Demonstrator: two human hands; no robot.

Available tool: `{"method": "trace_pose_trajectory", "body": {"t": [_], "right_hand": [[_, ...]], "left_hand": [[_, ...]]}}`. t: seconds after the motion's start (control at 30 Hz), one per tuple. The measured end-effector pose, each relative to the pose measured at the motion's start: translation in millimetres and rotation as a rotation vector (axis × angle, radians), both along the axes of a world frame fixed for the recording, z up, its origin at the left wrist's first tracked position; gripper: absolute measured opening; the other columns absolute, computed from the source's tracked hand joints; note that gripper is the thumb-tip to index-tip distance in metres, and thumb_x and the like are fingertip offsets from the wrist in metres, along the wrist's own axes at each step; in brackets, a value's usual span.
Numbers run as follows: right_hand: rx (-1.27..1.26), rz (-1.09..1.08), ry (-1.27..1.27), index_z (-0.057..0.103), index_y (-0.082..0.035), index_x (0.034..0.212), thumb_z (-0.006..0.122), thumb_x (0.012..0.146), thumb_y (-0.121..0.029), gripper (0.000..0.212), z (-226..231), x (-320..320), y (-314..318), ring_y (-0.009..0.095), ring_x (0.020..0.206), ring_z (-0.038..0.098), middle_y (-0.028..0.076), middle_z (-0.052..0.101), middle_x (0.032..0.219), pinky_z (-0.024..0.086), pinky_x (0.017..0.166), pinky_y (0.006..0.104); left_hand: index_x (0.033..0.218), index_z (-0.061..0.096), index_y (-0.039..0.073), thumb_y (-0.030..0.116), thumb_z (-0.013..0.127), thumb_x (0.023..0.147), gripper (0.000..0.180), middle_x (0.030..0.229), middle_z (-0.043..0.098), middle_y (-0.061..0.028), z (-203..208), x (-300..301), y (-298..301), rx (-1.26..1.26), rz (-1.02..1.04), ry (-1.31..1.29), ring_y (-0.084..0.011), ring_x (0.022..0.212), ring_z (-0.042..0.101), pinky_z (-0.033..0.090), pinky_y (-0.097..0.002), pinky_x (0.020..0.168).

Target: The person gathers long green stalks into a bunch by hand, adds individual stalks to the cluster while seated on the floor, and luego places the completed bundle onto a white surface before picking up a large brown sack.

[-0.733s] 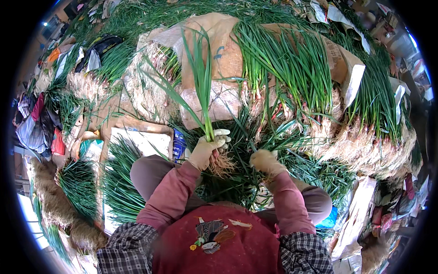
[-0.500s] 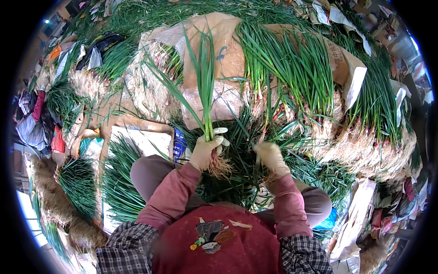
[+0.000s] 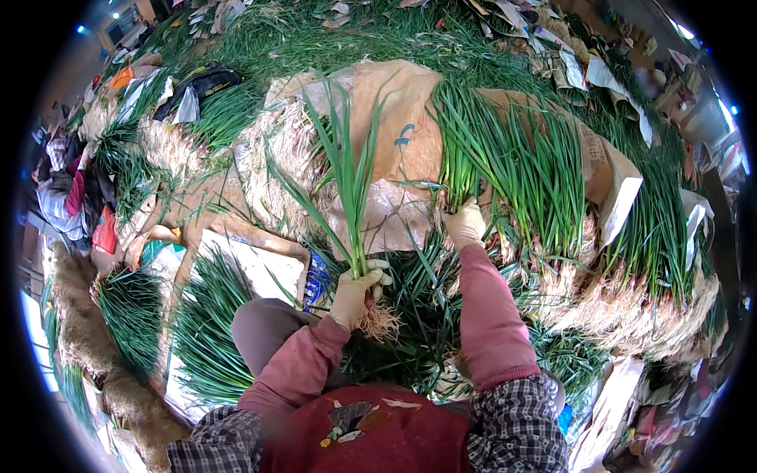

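Note:
My left hand [image 3: 353, 298], in a pale glove, is closed round a small bunch of scallions [image 3: 353, 189] held upright in front of me. Their long green leaves rise above the fist, and stringy roots hang below it. Farther forward and to the right, my gloved right hand [image 3: 465, 224] is at the near edge of a heap of scallions [image 3: 512, 158], its fingers closed at the stem bases. The leaves partly cover those fingertips.
Beside my left knee, trimmed scallions [image 3: 209, 315] lie on a white board [image 3: 260, 264]. Brown sacking [image 3: 394, 118] lies across the heap ahead. Loose green leaves [image 3: 402, 292] cover the ground between my legs. Another person [image 3: 67, 193] sits at the far left.
My right hand has moved forward from near my right knee to the heap of scallions. The left hand still holds its bunch, and the view has tilted up slightly.

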State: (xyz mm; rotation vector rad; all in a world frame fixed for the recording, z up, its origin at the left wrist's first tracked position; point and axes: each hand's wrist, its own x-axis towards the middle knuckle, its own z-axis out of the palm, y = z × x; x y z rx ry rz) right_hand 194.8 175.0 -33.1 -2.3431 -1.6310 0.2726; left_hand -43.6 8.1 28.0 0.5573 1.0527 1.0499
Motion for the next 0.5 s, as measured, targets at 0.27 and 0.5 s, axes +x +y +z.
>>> {"method": "trace_pose_trajectory", "body": {"t": [0.27, 0.5], "right_hand": [[0.249, 0.116, 1.277, 0.058, 0.005, 0.098, 0.075, 0.069, -0.013, 0.038, -11, 1, 23, 0.022, 0.072, 0.065, 0.010, 0.067, 0.088, 0.052, 0.069, 0.0330], [0.112, 0.378, 1.495, 0.067, -0.001, 0.093, 0.075, 0.067, -0.004, 0.028, 90, -8, -42, 0.012, 0.064, 0.060, 0.006, 0.067, 0.078, 0.049, 0.060, 0.0269]], "left_hand": [[0.108, 0.060, -0.001, 0.006, 0.053, 0.089, 0.021, 0.078, 0.066, -0.0085, 11, 8, 2, 0.003, -0.023, -0.036, -0.0072, 0.051, 0.049, 0.038, -0.0180, 0.046], [0.105, 0.060, -0.002, 0.004, 0.054, 0.088, 0.019, 0.078, 0.064, -0.0074, 12, -6, -9, 0.106, 0.166, -0.079, -0.0082, 0.053, 0.050, 0.036, -0.0194, 0.047]]}}
